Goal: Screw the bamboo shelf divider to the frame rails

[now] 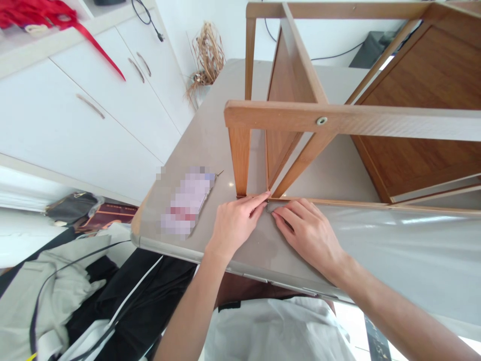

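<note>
Wooden frame (361,120) on a grey table (394,240), both of the person's hands at its near lower rail.

At that rail, the left hand (235,220) touches the wood with fingers nearly together; whether it grips anything cannot be told. The right hand (310,230), just beside the frame, has fingertips drawn narrow at a small metal piece (268,207); whether they pinch it cannot be told. Left of the frame lies a packet (190,200), its print blurred out. The frame is warm brown, with slanting legs, a pale round fitting (322,121) and darker grained panels (424,90). Farther left of it, a maroon box (108,216) bears lettering too small to read.
</note>
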